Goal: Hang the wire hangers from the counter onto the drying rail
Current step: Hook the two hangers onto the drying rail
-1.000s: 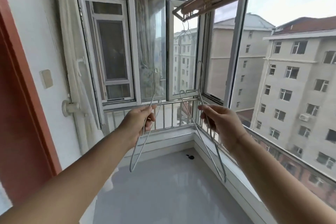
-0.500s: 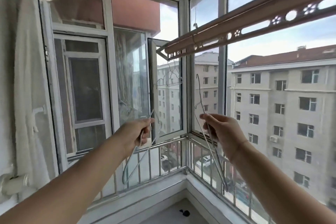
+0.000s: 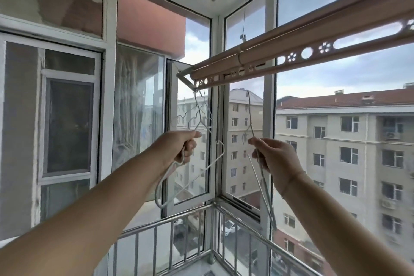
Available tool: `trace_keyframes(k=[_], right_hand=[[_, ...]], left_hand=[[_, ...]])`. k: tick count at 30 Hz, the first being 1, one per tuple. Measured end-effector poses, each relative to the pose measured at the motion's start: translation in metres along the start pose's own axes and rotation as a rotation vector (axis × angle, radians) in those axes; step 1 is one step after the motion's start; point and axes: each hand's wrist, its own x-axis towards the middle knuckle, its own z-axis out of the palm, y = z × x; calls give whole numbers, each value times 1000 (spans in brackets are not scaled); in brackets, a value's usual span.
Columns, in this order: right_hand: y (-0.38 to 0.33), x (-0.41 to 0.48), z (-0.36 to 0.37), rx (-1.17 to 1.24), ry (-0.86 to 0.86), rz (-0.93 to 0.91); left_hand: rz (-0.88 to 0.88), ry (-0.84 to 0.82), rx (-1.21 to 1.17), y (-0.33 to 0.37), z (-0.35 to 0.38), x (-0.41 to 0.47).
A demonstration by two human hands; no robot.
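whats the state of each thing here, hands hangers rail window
left hand, gripping left hanger
left hanger, tilted, below the drying rail, not hung
right hand, pinching right hanger
right hanger, hook up, just under the rail, not hung
hung hangers, hooked at the rail's far end
drying rail, overhead, above both hands
window sash, open

Open air below rail [image 3: 291, 45] beside hangers [image 3: 199, 110]

Rail overhead, hands under its far end.
Drying rail [image 3: 313, 40] runs upper right to centre. Hung hangers [image 3: 198, 114] dangle from its far end, above left hand [image 3: 179, 148] and left hanger [image 3: 156, 192]. Right hand [image 3: 275, 159] is to their right; right hanger [image 3: 265, 190] has its hook just under the rail.
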Motion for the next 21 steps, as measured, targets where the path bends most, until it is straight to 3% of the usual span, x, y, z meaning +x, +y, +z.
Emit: trace_keyframes(k=[11,21], right_hand=[[4,105,25,-194,94,-179],[7,162,45,-304,228,-215]], left_hand=[[81,-111,-81,12,11,142],[108,-223,-155,17,13,224]])
